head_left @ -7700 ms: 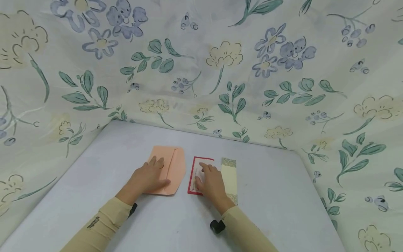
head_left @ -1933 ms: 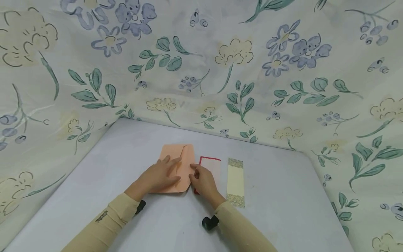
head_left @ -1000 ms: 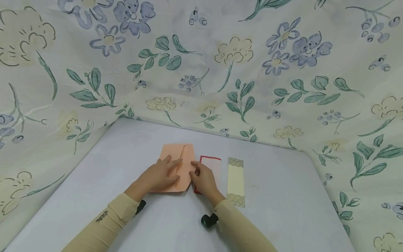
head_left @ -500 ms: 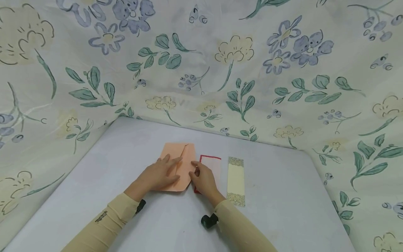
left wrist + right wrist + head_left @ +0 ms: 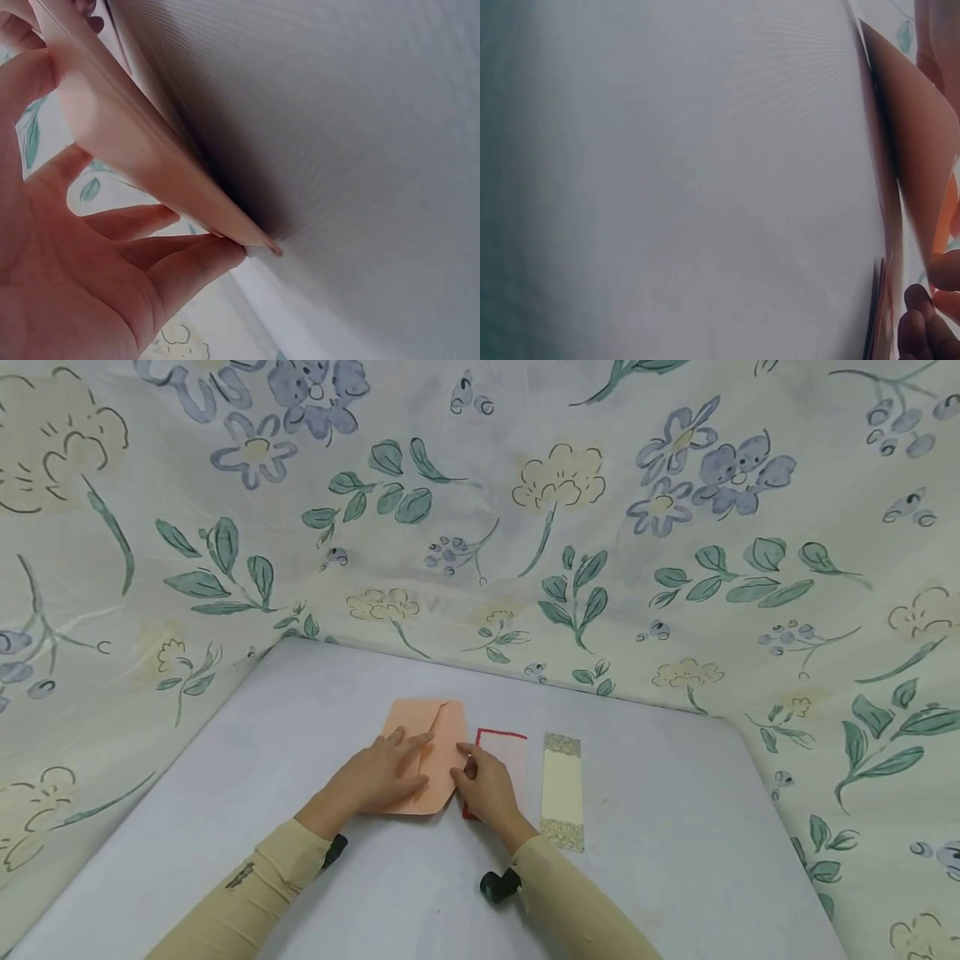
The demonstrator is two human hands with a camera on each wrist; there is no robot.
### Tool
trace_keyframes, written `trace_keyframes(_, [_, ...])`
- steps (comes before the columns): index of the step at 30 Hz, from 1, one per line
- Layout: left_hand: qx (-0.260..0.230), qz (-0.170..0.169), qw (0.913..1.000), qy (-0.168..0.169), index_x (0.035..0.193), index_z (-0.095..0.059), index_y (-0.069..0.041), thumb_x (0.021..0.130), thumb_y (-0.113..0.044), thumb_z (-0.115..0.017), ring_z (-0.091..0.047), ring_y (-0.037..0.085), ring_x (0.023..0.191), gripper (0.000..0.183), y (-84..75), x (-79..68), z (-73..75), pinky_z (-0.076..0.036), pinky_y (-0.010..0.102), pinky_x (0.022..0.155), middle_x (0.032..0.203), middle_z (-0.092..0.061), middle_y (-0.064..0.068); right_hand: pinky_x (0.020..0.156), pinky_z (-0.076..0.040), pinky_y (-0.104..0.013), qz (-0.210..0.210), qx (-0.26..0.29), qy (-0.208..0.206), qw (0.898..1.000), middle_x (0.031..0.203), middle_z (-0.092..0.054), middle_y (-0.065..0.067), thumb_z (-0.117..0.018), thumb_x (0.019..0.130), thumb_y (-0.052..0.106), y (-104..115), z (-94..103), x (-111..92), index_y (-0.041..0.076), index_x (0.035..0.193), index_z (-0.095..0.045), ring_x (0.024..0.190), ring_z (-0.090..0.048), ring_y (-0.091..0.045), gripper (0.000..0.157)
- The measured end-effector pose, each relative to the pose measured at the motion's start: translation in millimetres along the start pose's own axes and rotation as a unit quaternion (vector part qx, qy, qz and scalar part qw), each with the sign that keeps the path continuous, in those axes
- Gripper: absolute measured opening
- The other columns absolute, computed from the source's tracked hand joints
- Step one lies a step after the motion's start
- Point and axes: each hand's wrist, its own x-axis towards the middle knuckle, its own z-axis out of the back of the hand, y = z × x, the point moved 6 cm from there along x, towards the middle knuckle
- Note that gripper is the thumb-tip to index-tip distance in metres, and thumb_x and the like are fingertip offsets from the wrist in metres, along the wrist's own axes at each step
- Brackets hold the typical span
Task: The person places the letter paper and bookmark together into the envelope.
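Note:
A peach paper envelope (image 5: 444, 731) lies on the table in the head view, its flap on the right side. My left hand (image 5: 375, 775) rests on its left part with fingers spread. In the left wrist view those fingertips touch the envelope's (image 5: 150, 161) face, and it stands a little off the table along the near edge. At the flap's right edge, the thumb and index finger of my right hand (image 5: 483, 785) pinch the paper; the other fingers are curled under. A red-bordered card (image 5: 506, 750) lies partly hidden beneath that hand.
To the right of the card lies a cream paper strip (image 5: 562, 789) with glittery ends. Everything sits on a white table (image 5: 675, 827), backed by a flower-printed cloth (image 5: 480, 527). A dark camera (image 5: 498, 887) is strapped at the right wrist.
My right hand has moved from over the red-bordered card to the envelope's flap edge and pinches it. The left hand stays on the envelope. In the last second almost nothing has moved.

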Motion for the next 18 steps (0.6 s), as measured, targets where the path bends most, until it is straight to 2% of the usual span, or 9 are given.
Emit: trace_keyframes(18, [0.001,-0.001,1.0000,-0.001,0.154,-0.046,-0.020,0.094,-0.043,-0.067,-0.037,0.065,0.133,0.068,-2.0,-1.7,1.4,-0.041,0.072,0.099,0.156,-0.034,0.035,0.064,-0.042,-0.023,0.000,-0.004,-0.004,1.000,0.085,-0.058,0.004,-0.070,0.095,0.015,-2.2,2.7,-1.5,0.007,0.135,-0.064,0.075,-0.050,-0.009,0.042])
